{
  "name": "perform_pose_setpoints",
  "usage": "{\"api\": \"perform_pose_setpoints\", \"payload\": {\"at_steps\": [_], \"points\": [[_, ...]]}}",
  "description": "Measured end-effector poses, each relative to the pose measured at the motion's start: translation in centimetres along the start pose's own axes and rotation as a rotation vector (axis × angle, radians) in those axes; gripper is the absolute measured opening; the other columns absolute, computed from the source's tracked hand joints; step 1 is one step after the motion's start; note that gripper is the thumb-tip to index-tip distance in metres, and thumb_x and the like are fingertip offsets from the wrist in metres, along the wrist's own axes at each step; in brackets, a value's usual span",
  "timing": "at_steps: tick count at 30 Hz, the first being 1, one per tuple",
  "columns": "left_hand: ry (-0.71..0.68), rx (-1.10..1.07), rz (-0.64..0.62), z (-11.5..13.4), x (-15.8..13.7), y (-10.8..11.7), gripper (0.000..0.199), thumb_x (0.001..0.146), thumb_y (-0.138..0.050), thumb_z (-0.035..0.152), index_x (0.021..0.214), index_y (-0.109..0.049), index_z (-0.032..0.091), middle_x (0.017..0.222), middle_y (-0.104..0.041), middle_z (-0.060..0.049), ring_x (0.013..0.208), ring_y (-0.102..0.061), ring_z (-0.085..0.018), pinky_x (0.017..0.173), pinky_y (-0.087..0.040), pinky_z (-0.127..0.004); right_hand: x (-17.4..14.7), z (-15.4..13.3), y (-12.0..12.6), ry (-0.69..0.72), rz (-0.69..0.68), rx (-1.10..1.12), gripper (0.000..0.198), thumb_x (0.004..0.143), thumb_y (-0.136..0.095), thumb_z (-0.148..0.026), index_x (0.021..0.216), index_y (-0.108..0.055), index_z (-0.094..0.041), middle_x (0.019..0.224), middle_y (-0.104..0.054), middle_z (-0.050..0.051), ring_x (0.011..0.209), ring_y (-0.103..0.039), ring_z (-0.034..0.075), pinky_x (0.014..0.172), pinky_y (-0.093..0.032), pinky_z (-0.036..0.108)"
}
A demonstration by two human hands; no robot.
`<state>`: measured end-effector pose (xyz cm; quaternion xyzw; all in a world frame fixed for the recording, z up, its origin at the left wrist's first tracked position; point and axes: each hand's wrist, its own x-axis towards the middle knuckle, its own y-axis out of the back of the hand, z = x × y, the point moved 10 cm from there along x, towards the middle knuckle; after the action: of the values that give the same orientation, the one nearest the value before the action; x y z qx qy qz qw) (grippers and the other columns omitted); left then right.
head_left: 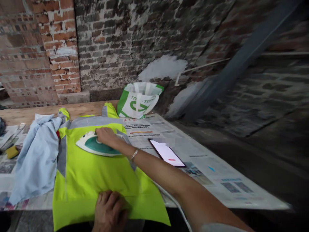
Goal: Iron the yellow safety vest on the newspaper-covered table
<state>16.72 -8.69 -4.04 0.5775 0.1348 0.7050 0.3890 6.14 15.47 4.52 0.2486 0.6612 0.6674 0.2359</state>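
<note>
A bright yellow hi-vis top (96,174) with grey panels lies spread on the newspaper-covered table, its lower edge hanging over the near side. My right hand (106,137) is closed round the handle of a white and teal iron (96,145), which rests on the upper part of the top with its tip pointing left. At the near hem, my left hand (109,206) has its fingers curled on the yellow cloth. The iron's white cord (172,196) runs under my right forearm towards me.
Left of the top lies a crumpled light blue shirt (38,154), with a yellow and black object (12,152) beyond it. A lit phone (166,153) rests on newspapers (207,164) to the right. A green and white bag (140,100) stands at the back, before a brick wall (120,48).
</note>
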Motion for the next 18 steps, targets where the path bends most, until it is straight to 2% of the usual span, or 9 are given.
{"api": "perform_pose_setpoints", "payload": {"at_steps": [5, 9, 13, 18], "points": [[-0.003, -0.019, 0.027, 0.3, 0.3, 0.3, 0.012, 0.097, -0.057, 0.021, 0.105, -0.066, 0.021, 0.103, -0.076, -0.004, 0.093, -0.065, -0.021, 0.077, -0.053, -0.036, 7.1, 1.5, 0.4, -0.101, 0.020, 0.021, 0.042, 0.098, -0.050, -0.016, 0.136, -0.067, -0.008, 0.136, -0.067, 0.026, 0.127, -0.064, 0.033, 0.102, -0.050, 0.039], [-0.003, -0.025, 0.049, 0.3, 0.4, 0.4, 0.014, 0.101, -0.053, 0.025, 0.104, -0.066, 0.021, 0.102, -0.075, -0.003, 0.093, -0.065, -0.021, 0.077, -0.052, -0.036, 9.6, 2.4, 0.4, -0.147, -0.025, 0.029, 0.043, 0.095, -0.054, -0.015, 0.135, -0.069, -0.007, 0.135, -0.069, 0.026, 0.125, -0.067, 0.031, 0.097, -0.053, 0.036], [0.005, -0.029, 0.001, 0.2, 0.3, 0.0, 0.009, 0.098, -0.059, 0.021, 0.103, -0.066, 0.022, 0.103, -0.075, -0.002, 0.092, -0.065, -0.020, 0.079, -0.051, -0.035, 7.9, 1.9, -0.2, -0.070, -0.077, 0.029, 0.044, 0.088, -0.067, -0.020, 0.130, -0.073, -0.014, 0.130, -0.073, 0.020, 0.122, -0.069, 0.031, 0.092, -0.053, 0.031], [0.009, -0.009, -0.020, -0.3, -0.2, -0.4, 0.019, 0.090, -0.069, 0.019, 0.107, -0.066, 0.024, 0.105, -0.075, -0.003, 0.095, -0.066, -0.021, 0.080, -0.053, -0.036, 0.0, -0.7, -0.9, 0.139, -0.114, 0.030, 0.030, 0.084, -0.070, -0.026, 0.112, -0.080, -0.022, 0.115, -0.080, 0.013, 0.110, -0.074, 0.031, 0.083, -0.053, 0.031]]}}
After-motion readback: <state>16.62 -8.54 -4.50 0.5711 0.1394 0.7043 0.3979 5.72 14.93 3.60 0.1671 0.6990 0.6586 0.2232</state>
